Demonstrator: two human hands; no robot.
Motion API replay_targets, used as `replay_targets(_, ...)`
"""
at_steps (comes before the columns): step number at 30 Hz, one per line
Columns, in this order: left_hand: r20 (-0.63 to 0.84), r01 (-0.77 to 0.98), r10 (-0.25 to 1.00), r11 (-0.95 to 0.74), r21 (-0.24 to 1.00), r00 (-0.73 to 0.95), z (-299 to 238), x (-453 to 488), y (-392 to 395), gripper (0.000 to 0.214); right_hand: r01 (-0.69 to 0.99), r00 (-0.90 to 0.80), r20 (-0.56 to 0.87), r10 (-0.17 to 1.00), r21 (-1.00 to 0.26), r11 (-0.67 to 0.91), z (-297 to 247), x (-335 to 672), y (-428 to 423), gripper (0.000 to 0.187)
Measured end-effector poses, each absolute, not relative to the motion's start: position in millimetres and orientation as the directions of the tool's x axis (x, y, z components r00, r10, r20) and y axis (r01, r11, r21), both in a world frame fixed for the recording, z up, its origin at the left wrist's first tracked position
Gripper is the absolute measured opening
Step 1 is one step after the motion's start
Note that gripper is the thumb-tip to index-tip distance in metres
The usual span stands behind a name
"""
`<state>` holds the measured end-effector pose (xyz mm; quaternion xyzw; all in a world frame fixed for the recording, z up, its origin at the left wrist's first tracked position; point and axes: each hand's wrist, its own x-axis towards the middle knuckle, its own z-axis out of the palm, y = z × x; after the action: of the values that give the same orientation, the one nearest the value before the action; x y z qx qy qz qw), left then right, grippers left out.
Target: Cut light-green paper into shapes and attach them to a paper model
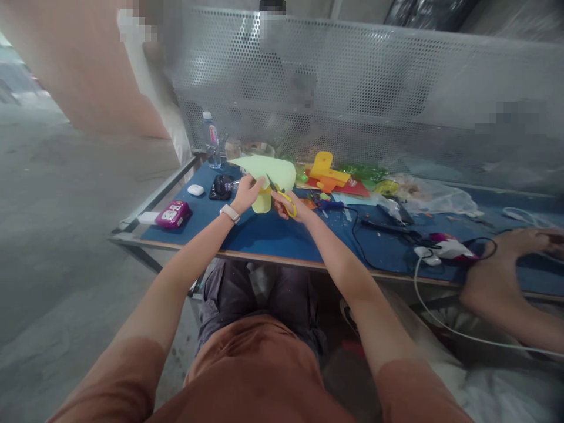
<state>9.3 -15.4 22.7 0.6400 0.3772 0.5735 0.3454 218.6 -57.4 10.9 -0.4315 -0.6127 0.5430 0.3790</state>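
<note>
My left hand (249, 194) is closed on a sheet of pale green paper (273, 168), which is held up above the blue table. Yellow-handled scissors (288, 203) are in my right hand (291, 205), with the fingers wrapped round the handles. Their dark blades lie against the paper's near part, close to my left fingertips. Whether the blades are apart is too small to tell. Below the paper, between my hands, hangs a yellow-green piece (262, 204); I cannot tell if it is joined to the sheet.
A water bottle (212, 141), a white mouse-like case (195, 190) and a purple tissue pack (173, 215) stand left. Orange-yellow cut shapes (326, 170) and a blue glue gun (330, 205) with its cord lie right. A co-worker's arm (497, 276) rests at the far right.
</note>
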Motion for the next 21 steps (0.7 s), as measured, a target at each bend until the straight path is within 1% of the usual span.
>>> replay_targets(5,0.472,0.101,0.881,-0.473,0.875,0.033,19,9,-11,0.046,0.126,-0.338,0.008,0.941,-0.991,0.054,14,218,-60,0.084)
replay_targets(10,0.514,0.15,0.856,-0.517,0.843,0.06,15,7,-6,0.047,0.137,-0.31,0.014,0.951,-0.989,0.059,14,218,-60,0.081)
replay_targets(14,0.526,0.143,0.847,-0.532,0.835,0.081,13,7,-5,0.043,0.152,-0.308,0.025,0.951,-0.986,0.075,13,217,-59,0.082)
replay_targets(18,0.543,0.091,0.834,-0.551,0.83,0.096,11,7,-3,0.035,0.159,-0.289,0.021,0.957,-0.985,0.069,14,216,-59,0.083)
replay_targets(21,0.538,0.114,0.839,-0.544,0.831,0.08,9,7,-1,0.046,0.165,-0.286,0.013,0.958,-0.984,0.062,14,215,-58,0.082)
